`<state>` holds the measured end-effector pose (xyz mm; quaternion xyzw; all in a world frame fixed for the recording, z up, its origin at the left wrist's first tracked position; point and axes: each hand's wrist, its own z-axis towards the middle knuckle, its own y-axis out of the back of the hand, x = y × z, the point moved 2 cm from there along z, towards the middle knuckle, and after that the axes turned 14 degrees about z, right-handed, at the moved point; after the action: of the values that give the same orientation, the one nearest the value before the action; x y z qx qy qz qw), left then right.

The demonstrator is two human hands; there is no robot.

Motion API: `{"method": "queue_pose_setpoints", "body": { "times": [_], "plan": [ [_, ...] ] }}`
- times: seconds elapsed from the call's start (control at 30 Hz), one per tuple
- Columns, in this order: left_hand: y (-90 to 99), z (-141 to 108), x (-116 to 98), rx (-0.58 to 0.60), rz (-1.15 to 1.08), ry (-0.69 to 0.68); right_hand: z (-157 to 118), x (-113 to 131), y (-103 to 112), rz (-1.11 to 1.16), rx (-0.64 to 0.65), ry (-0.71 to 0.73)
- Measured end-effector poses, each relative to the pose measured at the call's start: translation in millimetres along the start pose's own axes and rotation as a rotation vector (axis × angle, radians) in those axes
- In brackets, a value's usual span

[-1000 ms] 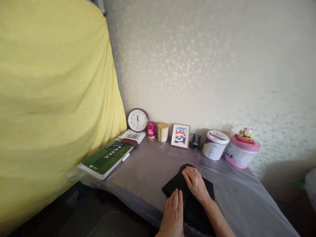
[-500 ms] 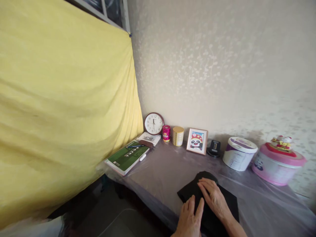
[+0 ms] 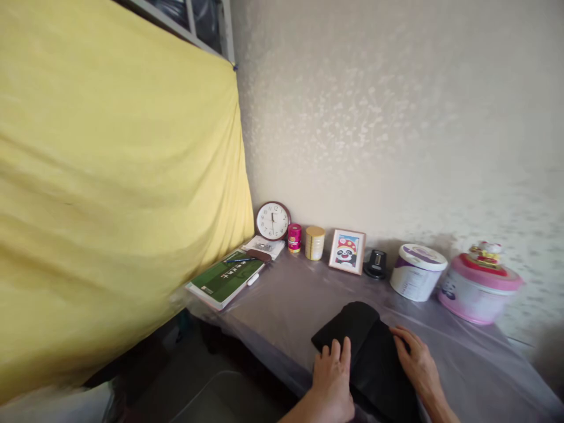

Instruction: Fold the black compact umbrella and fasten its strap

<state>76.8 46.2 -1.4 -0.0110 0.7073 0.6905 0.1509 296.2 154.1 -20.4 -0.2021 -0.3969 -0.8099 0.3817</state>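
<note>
A black folded cloth (image 3: 365, 352), matt and rounded at its far end, lies on the near right part of the table; it looks like a garment, though its kind does not show clearly. My left hand (image 3: 332, 376) rests on the cloth's left side, fingers stretched forward and a little apart. At the right edge of the cloth is my right hand (image 3: 418, 361), its fingers loosely bent and touching the border, with a gap between thumb and forefinger. The near end of the cloth runs out of the picture.
Along the wall stand a clock (image 3: 273, 220), a pink tin (image 3: 294, 238), a yellow-lidded can (image 3: 315, 244), a panda picture frame (image 3: 347, 252), a black device (image 3: 376, 264), a white tub (image 3: 418, 276) and a pink container (image 3: 478, 294). A green book (image 3: 227, 279) lies left, beside a yellow curtain (image 3: 132, 176).
My right hand has slid from the cloth's middle to its right edge. My left hand has shifted slightly left. The cloth's upper right part now lies narrower, its right corner no longer spread out.
</note>
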Motion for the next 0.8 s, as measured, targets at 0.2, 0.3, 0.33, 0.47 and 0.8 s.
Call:
{"method": "queue_pose_setpoints", "body": {
  "times": [0.2,0.3,0.33,0.47,0.8],
  "plan": [
    [16.3,-8.9,-9.0,0.078,0.054,0.087,-28.1,4.6,25.0,0.049,-0.051,-0.128],
    [18.3,-10.7,-10.3,0.079,0.032,0.094,-40.8,8.2,29.8,0.095,-0.061,-0.205],
    [17.8,-10.8,-9.8,0.073,0.021,0.087,-44.3,9.1,31.0,0.119,-0.068,-0.243],
    [13.5,-9.5,-3.6,0.039,-0.028,0.080,-52.4,11.0,34.8,0.201,-0.088,-0.396],
    [65.4,-31.2,5.6,-0.071,-0.267,-0.025,-44.7,4.6,44.4,0.717,-0.187,-0.575]
  ]
}}
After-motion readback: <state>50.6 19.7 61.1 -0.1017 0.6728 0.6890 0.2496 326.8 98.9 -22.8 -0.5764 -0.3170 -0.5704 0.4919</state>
